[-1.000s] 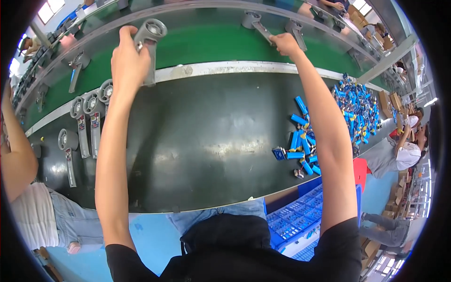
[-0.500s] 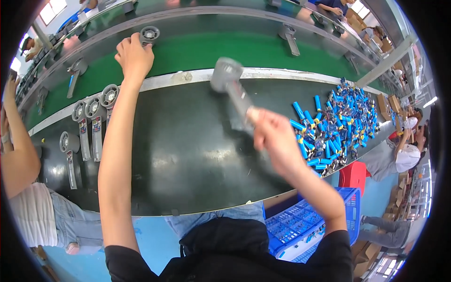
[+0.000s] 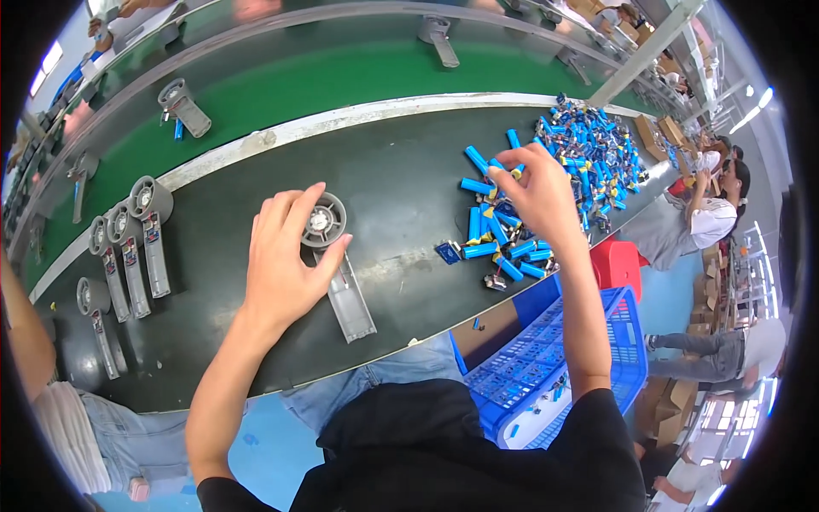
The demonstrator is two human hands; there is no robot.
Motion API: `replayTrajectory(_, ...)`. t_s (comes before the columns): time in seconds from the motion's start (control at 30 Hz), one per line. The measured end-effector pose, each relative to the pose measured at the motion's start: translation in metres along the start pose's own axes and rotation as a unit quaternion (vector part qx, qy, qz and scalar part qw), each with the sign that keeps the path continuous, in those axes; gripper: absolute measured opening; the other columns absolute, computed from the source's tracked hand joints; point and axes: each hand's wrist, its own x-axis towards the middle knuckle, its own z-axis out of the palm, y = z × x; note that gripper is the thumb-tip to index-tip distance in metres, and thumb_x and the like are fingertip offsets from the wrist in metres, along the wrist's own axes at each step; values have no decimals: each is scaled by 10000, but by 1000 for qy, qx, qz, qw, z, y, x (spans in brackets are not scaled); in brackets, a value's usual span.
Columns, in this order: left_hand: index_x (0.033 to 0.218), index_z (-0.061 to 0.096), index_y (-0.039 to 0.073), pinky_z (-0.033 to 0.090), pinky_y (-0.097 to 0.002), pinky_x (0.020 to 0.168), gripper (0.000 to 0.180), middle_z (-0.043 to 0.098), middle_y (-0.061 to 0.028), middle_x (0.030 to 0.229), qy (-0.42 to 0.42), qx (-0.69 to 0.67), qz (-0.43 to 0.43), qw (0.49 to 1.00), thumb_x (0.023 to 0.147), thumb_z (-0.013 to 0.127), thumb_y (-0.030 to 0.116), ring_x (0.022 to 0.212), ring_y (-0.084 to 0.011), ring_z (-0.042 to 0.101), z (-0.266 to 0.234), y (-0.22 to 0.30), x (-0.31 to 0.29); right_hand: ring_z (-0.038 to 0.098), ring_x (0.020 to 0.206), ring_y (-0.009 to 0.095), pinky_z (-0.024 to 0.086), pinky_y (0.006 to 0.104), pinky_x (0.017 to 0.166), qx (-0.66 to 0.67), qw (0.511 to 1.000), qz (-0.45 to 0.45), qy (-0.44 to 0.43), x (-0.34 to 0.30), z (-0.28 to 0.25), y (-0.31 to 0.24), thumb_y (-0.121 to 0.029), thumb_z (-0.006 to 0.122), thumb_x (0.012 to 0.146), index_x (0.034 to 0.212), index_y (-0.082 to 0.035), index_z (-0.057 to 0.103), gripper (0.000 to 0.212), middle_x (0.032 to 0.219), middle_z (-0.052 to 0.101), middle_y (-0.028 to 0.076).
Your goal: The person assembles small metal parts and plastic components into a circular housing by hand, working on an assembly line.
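Note:
A grey handheld fan housing (image 3: 351,309) lies on the dark table before me, its round fan head up and its open handle trough pointing toward me. My left hand (image 3: 286,260) curves around the fan head, fingers on the far left side and thumb at the lower right. Over at the pile of blue cylindrical batteries (image 3: 597,162) with wires and small circuit boards, my right hand (image 3: 537,188) has its thumb and fingers closed on a blue battery at the pile's left edge. The fingers partly hide that battery.
Several grey fan housings (image 3: 153,247) with parts in their handles stand at the left. Beyond the white rail (image 3: 264,136), a green conveyor (image 3: 299,94) carries more housings. A blue basket (image 3: 503,375) and red stool (image 3: 616,266) are at the lower right. A co-worker's arm (image 3: 26,333) is at left.
My left hand has left the housing at the conveyor and come back over the table. My right hand no longer holds its housing and is at the battery pile. The view has shifted.

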Motion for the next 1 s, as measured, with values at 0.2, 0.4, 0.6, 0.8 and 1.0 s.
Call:
replayTrajectory(0.2,1257,604,16,420,-382,902,569,596,-127,1127,-15,0,12,1000,756,789,215,1025,-290,556,-2,2,-1,616,757,205,473,316,693,44,997,36,-47,-4,-14,25,-185,692,913,1006,12,722,220,849,644,106)
replayTrajectory(0.4,1192,649,15,432,-379,897,448,605,-124,1123,38,13,18,999,814,767,224,1029,-288,562,-8,10,5,575,786,80,450,213,670,357,930,-37,81,-7,-22,-9,-42,592,989,1108,29,683,165,1005,611,36)
replayTrajectory(0.6,1338,598,0,434,-349,1004,454,628,-147,1284,4,-298,38,954,905,658,122,1171,-237,589,-18,45,17,574,700,93,464,230,610,501,860,-74,60,-32,5,-78,-36,584,968,1027,31,691,139,1018,609,84)
replayTrajectory(0.8,1299,573,-61,514,-392,981,324,669,-204,1201,-11,-533,-130,836,1018,542,96,1135,-274,660,-22,42,-13,613,762,88,480,224,663,584,808,-47,-60,-55,39,-126,-46,691,919,1095,-15,719,181,933,652,55)
replayTrajectory(1.0,1061,698,35,425,-257,530,179,584,-49,757,-54,-97,-75,991,887,658,23,583,-108,537,-49,37,-34,561,685,43,443,201,595,441,883,-31,-154,-65,54,-99,-12,646,935,1105,-6,703,180,957,629,39)
